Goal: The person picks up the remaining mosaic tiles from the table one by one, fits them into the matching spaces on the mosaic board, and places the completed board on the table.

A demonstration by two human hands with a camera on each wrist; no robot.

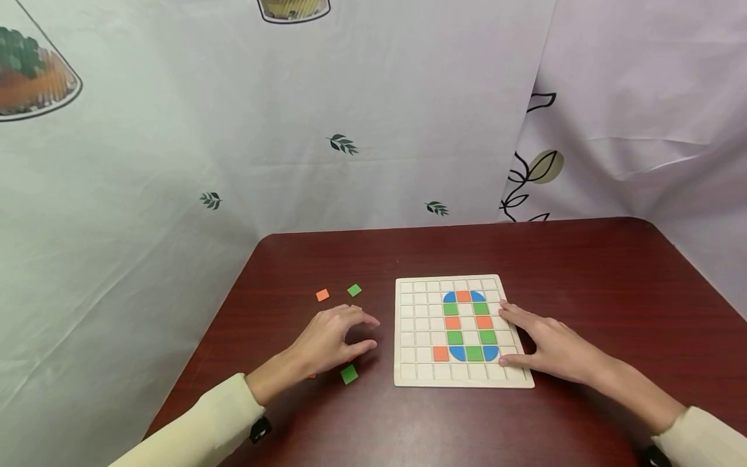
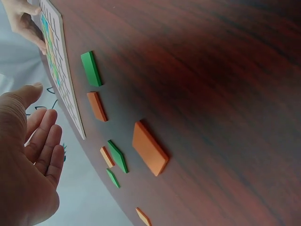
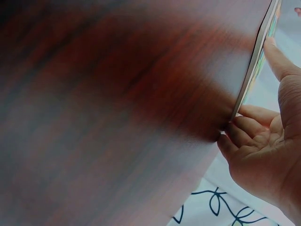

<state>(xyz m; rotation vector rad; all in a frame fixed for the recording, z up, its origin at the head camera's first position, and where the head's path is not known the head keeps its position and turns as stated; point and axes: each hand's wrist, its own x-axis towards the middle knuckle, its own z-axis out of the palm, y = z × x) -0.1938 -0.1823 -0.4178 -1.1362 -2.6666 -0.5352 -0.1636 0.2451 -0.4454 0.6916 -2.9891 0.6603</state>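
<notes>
A cream grid board (image 1: 412,371) lies flat on the table. On it, blue quarter-round tiles (image 1: 458,353) with green and orange square tiles form a closed ring; one orange tile (image 1: 440,353) sits at its lower left. My right hand (image 1: 548,344) rests on the board's right edge, thumb and fingertips touching it. Left of the board hovers my left hand (image 1: 335,334), fingers loosely bent and holding nothing. Around it lie loose square tiles, among them a green tile (image 1: 349,374) and an orange tile (image 2: 149,148); the hand hides some of them in the head view.
The dark red-brown table (image 1: 461,428) has rounded far corners. Behind it hangs a pale curtain (image 1: 379,97) with leaf prints. Farther back on the left lie another orange tile (image 1: 323,295) and a green one (image 1: 354,290).
</notes>
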